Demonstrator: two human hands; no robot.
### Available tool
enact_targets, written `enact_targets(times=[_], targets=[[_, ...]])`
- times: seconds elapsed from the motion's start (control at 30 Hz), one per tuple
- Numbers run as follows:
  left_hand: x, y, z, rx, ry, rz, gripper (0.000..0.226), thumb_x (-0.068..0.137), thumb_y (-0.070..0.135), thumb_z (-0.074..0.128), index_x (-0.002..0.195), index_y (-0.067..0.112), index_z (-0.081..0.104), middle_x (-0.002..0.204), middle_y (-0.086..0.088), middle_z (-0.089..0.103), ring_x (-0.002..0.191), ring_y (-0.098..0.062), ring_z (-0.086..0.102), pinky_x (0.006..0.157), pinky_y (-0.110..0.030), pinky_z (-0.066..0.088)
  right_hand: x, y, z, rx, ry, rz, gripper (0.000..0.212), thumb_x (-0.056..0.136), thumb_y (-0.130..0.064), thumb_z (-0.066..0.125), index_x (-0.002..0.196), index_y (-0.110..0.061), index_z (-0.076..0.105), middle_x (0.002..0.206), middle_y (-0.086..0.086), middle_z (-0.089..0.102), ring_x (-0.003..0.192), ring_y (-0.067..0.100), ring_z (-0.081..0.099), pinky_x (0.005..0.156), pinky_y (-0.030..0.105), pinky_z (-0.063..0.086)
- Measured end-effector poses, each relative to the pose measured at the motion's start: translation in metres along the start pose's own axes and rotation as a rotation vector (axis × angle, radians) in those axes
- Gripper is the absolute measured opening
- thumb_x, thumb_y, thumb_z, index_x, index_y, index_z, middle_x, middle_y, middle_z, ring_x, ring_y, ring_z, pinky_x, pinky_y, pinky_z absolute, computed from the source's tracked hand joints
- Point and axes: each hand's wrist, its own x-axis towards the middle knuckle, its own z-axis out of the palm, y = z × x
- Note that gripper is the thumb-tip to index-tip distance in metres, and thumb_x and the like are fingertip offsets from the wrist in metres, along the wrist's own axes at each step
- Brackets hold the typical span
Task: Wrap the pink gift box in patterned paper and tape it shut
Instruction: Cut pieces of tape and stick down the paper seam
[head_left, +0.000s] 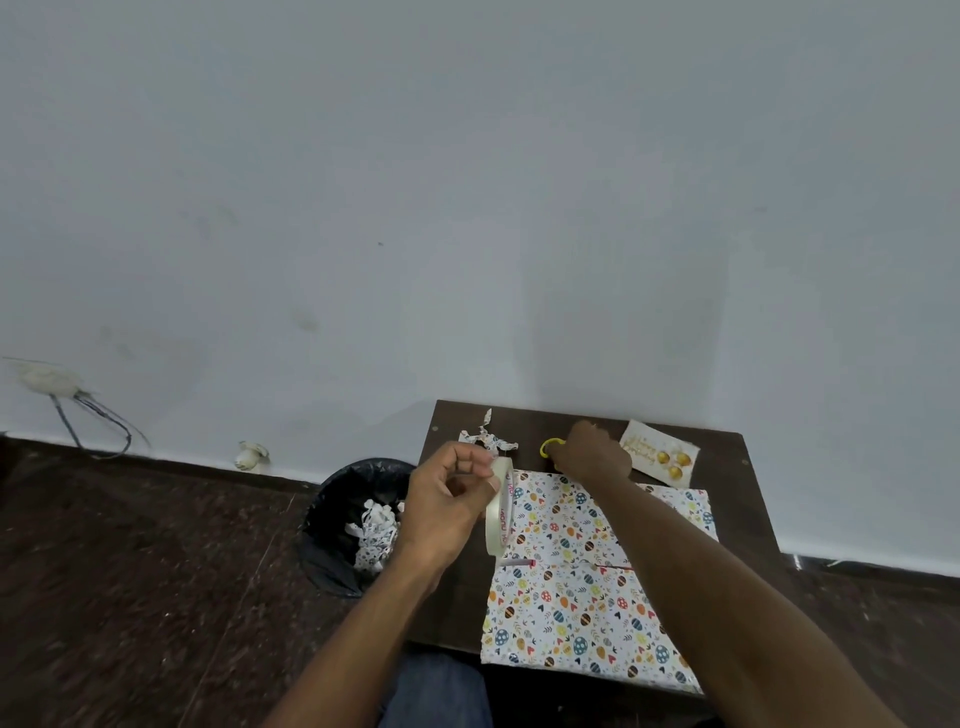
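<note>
Left hand: left hand (447, 512) is raised over the left edge of the table, fingers curled, and it holds the tape roll (500, 512) on edge; thumb and fingertips pinch at the top rim of the roll.
Right hand: right hand (592, 452) reaches to the far side of the table, knuckles up, fingers bent down around a yellow loop (550, 448), which looks like a scissors handle; the rest of that tool is hidden under the hand, so I cannot tell for sure what it is.
Gift box: only a thin pink edge (524, 563) shows at the fold in the paper, near the lower end of the tape roll; the rest of the box is covered.
Patterned paper: patterned paper (576, 613), white with coloured eggs and hearts, lies flat on the table and covers the box; its near edge hangs over the front of the table.
Table: small dark brown table (727, 467) stands against the pale wall.
Card: greeting card (660, 453) with gold balloons lies at the far right, just beside the right hand.
Scrap: twisted strip of paper (488, 439) lies at the far left of the table.
Bin: black bin (332, 519) stands on the floor left of the table, with paper cuttings inside.
</note>
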Motion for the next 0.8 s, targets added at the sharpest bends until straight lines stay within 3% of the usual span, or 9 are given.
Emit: enact_targets(times=[0.1, 0.17, 0.33, 0.43, 0.53, 0.63, 0.8], targets=[[-0.001, 0.000, -0.001, 0.007, -0.007, 0.010, 0.024, 0.083, -0.006, 0.070, 0.090, 0.017, 0.068, 0.086, 0.001, 0.069, 0.076, 0.000, 0.061, 0.071, -0.014, 0.051, -0.001, 0.001, -0.001, -0.018, -0.005, 0.028, 0.044, 0.092, -0.050, 0.057, 0.114, -0.012, 0.057, 0.114, 0.009, 0.063, 0.102, 0.030, 0.063, 0.077, 0.036, 0.046], [-0.001, -0.001, -0.002, 0.015, -0.009, 0.016, 0.025, 0.083, -0.007, 0.069, 0.090, 0.017, 0.068, 0.085, 0.002, 0.069, 0.076, 0.000, 0.061, 0.071, -0.014, 0.051, -0.003, 0.001, -0.003, -0.034, -0.014, 0.048, 0.040, 0.091, -0.044, 0.061, 0.114, -0.012, 0.057, 0.113, 0.008, 0.063, 0.101, 0.029, 0.063, 0.076, 0.035, 0.046], [-0.004, -0.002, -0.003, 0.052, -0.013, 0.014, 0.027, 0.083, -0.008, 0.069, 0.089, 0.019, 0.068, 0.083, 0.002, 0.068, 0.075, 0.002, 0.061, 0.070, -0.015, 0.052, -0.001, 0.002, -0.009, 0.080, -0.065, 0.071, 0.029, 0.076, -0.030, 0.068, 0.096, -0.011, 0.058, 0.094, 0.005, 0.064, 0.087, 0.026, 0.065, 0.072, 0.034, 0.050], [-0.006, 0.000, -0.003, 0.061, -0.020, 0.015, 0.026, 0.083, -0.006, 0.069, 0.089, 0.020, 0.067, 0.084, 0.002, 0.067, 0.075, 0.003, 0.060, 0.070, -0.013, 0.051, 0.006, 0.008, -0.016, 0.314, -0.078, 0.043, 0.026, 0.076, -0.029, 0.071, 0.081, -0.004, 0.068, 0.079, 0.006, 0.070, 0.071, 0.021, 0.065, 0.071, 0.035, 0.056], [-0.009, 0.000, -0.003, 0.053, -0.023, 0.004, 0.024, 0.084, -0.002, 0.071, 0.089, 0.021, 0.068, 0.084, 0.006, 0.068, 0.079, 0.001, 0.062, 0.071, -0.014, 0.052, -0.001, 0.015, -0.035, 0.583, 0.000, -0.068, 0.026, 0.082, -0.023, 0.073, 0.082, 0.003, 0.073, 0.069, 0.007, 0.065, 0.063, 0.017, 0.057, 0.062, 0.028, 0.048], [-0.012, 0.000, -0.002, 0.068, -0.031, -0.003, 0.024, 0.084, 0.002, 0.072, 0.089, 0.025, 0.069, 0.082, 0.011, 0.069, 0.082, -0.001, 0.064, 0.073, -0.019, 0.054, -0.034, 0.026, -0.061, 0.746, -0.033, -0.261, 0.014, 0.089, -0.013, 0.069, 0.091, 0.000, 0.071, 0.078, 0.010, 0.067, 0.069, 0.017, 0.061, 0.063, 0.029, 0.053], [-0.020, 0.002, 0.000, 0.073, -0.033, -0.015, 0.023, 0.083, 0.009, 0.076, 0.088, 0.031, 0.071, 0.083, 0.009, 0.070, 0.082, -0.009, 0.066, 0.073, -0.034, 0.059, -0.086, 0.057, -0.083, 0.795, -0.323, -0.406, 0.013, 0.094, -0.006, 0.062, 0.101, -0.004, 0.072, 0.096, 0.018, 0.073, 0.085, 0.026, 0.072, 0.079, 0.037, 0.060]])
